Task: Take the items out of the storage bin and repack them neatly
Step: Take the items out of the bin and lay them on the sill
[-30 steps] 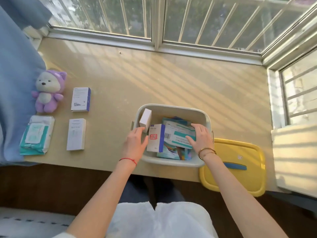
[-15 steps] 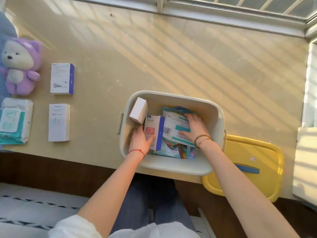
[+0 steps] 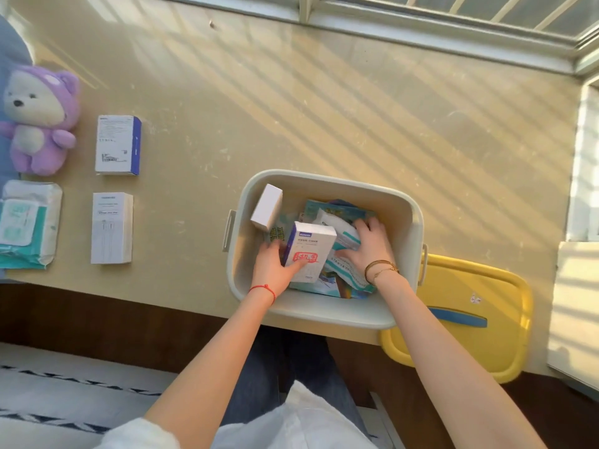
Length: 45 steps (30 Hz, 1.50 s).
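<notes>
While both forearms reach in over its near rim, the storage bin [image 3: 327, 314], a pale rounded plastic tub with side handles, sits at the table's front edge. Inside it, the left hand [image 3: 270, 265] grips a white carton with a blue side and a red label [image 3: 309, 251], thumb across its face and fingers curled behind, tilting it up off the pile. Just beside it, the right hand [image 3: 369, 246] lies on a soft white-and-teal packet [image 3: 345, 239], fingers bent over it; how firmly it holds I cannot tell. Flat glossy teal packs [image 3: 327, 283] lie crowded beneath, and a small plain white box [image 3: 267, 207] leans against the bin's left wall. A glossy yellow lid with a blue handle [image 3: 466, 319] rests partly under the bin's right side, overhanging the table [image 3: 324, 108], whose smooth beige top is striped with sunlight. Well apart on the left lie two stiff white cartons, the nearer one plain [image 3: 111, 228], the farther one blue-edged [image 3: 118, 144]. Beyond those, at the frame's edge, sit a crinkly wet-wipe pack [image 3: 27, 223] and a fuzzy purple plush bear [image 3: 39, 121].
</notes>
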Motion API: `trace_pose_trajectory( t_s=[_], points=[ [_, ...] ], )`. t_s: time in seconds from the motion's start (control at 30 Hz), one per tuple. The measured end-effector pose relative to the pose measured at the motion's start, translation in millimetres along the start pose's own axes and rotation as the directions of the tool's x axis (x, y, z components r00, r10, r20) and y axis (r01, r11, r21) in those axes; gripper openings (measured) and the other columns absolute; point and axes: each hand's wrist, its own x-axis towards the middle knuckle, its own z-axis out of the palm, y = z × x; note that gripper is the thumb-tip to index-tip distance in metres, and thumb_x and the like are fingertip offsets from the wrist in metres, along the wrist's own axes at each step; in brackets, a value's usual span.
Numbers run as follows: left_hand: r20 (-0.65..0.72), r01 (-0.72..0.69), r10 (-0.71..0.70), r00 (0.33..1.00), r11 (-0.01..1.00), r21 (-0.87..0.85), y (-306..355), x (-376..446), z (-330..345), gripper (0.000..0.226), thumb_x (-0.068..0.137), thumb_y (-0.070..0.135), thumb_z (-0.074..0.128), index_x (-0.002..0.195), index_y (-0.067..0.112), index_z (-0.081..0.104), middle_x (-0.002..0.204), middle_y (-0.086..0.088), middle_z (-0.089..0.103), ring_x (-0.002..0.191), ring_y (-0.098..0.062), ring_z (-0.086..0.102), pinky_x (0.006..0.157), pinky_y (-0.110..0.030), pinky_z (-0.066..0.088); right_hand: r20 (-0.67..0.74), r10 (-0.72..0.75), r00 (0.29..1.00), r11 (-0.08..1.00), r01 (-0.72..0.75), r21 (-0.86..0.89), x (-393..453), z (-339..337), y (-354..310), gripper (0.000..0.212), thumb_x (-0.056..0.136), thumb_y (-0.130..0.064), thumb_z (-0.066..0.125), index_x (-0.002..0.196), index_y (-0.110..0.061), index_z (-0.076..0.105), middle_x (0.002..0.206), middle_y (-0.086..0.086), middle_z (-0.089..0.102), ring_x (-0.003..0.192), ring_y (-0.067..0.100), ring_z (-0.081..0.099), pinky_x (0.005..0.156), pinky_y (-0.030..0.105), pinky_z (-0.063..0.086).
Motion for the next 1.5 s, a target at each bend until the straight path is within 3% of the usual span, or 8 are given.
trace_pose_trajectory(
  t_s=[0.1, 0.2, 0.47, 0.7, 0.87, 1.13, 1.3, 1.5],
  points=[
    [-0.031, -0.034, 0.031, 0.999, 0.995, -0.093, 11, -16, -10, 0.038, 0.079, 0.039, 0.073, 0.106, 0.018, 0.055, 0.110, 0.001, 0.066, 0.098, -0.014, 0.063, 0.079, -0.027, 0.054, -0.065, 0.026, 0.998, 0.995, -0.019, 0.101, -20, -7, -4, 0.039, 0.074, -0.035, 0.072, 0.100, -0.020, 0.046, 0.095, 0.006, 0.055, 0.090, 0.025, 0.051, 0.074, 0.037, 0.048],
    [-0.094, -0.063, 0.050, 0.994, 0.989, -0.137, 20, -37, -28, 0.039, 0.082, 0.040, 0.070, 0.111, 0.017, 0.056, 0.109, 0.004, 0.066, 0.096, -0.011, 0.063, 0.068, -0.014, 0.048, -0.169, 0.030, 0.985, 0.988, -0.003, 0.155, -42, -17, -9, 0.038, 0.077, -0.037, 0.070, 0.092, -0.019, 0.040, 0.089, 0.002, 0.053, 0.078, 0.022, 0.054, 0.062, 0.034, 0.048],
    [-0.285, -0.178, 0.111, 0.952, 0.959, -0.221, 14, -106, -98, 0.037, 0.085, 0.040, 0.066, 0.116, 0.023, 0.056, 0.099, 0.006, 0.065, 0.083, -0.001, 0.061, 0.056, -0.008, 0.048, -0.384, 0.021, 0.923, 0.948, 0.103, 0.301, -98, -68, -52, 0.039, 0.080, -0.045, 0.066, 0.093, -0.016, 0.044, 0.081, 0.000, 0.053, 0.066, 0.018, 0.053, 0.051, 0.028, 0.044],
    [-0.434, -0.204, 0.061, 0.899, 0.934, -0.292, -20, -154, -172, 0.044, 0.086, 0.039, 0.064, 0.124, 0.018, 0.054, 0.094, 0.003, 0.065, 0.081, -0.001, 0.060, 0.055, -0.008, 0.048, -0.354, 0.040, 0.934, 0.858, 0.149, 0.491, -131, -95, -131, 0.035, 0.078, -0.038, 0.072, 0.088, -0.012, 0.052, 0.076, -0.006, 0.058, 0.065, 0.002, 0.056, 0.051, 0.014, 0.040],
    [-0.498, -0.244, 0.042, 0.866, 0.905, -0.348, -60, -162, -227, 0.037, 0.085, 0.038, 0.065, 0.117, 0.021, 0.057, 0.101, 0.004, 0.065, 0.088, -0.006, 0.064, 0.060, -0.017, 0.054, -0.302, 0.029, 0.953, 0.822, 0.149, 0.549, -138, -82, -194, 0.036, 0.076, -0.040, 0.073, 0.086, -0.011, 0.053, 0.077, -0.002, 0.063, 0.066, 0.010, 0.061, 0.052, 0.018, 0.044],
    [-0.459, -0.218, -0.003, 0.889, 0.876, -0.429, -147, -129, -342, 0.039, 0.083, 0.038, 0.067, 0.117, 0.022, 0.056, 0.107, 0.001, 0.068, 0.091, -0.009, 0.067, 0.069, -0.030, 0.059, -0.264, 0.072, 0.962, 0.772, 0.114, 0.625, -133, -32, -328, 0.034, 0.077, -0.038, 0.073, 0.086, -0.012, 0.054, 0.078, -0.002, 0.062, 0.067, 0.009, 0.060, 0.050, 0.015, 0.039],
    [-0.420, -0.201, 0.034, 0.907, 0.911, -0.360, -175, -83, -415, 0.031, 0.085, 0.037, 0.066, 0.111, 0.023, 0.057, 0.100, 0.005, 0.065, 0.086, -0.008, 0.065, 0.056, -0.016, 0.053, -0.241, 0.179, 0.954, 0.741, 0.030, 0.671, -122, -3, -404, 0.033, 0.078, -0.039, 0.071, 0.091, -0.014, 0.053, 0.079, -0.004, 0.061, 0.065, 0.007, 0.061, 0.047, 0.014, 0.040],
    [-0.321, -0.213, 0.114, 0.940, 0.933, -0.291, -179, 8, -459, 0.030, 0.085, 0.035, 0.067, 0.109, 0.018, 0.064, 0.096, 0.004, 0.068, 0.082, -0.011, 0.064, 0.067, -0.019, 0.049, -0.217, 0.304, 0.928, 0.705, -0.066, 0.706, -89, 19, -456, 0.035, 0.079, -0.037, 0.071, 0.096, -0.011, 0.054, 0.076, -0.009, 0.058, 0.063, 0.002, 0.058, 0.039, 0.009, 0.037]
  ],
)
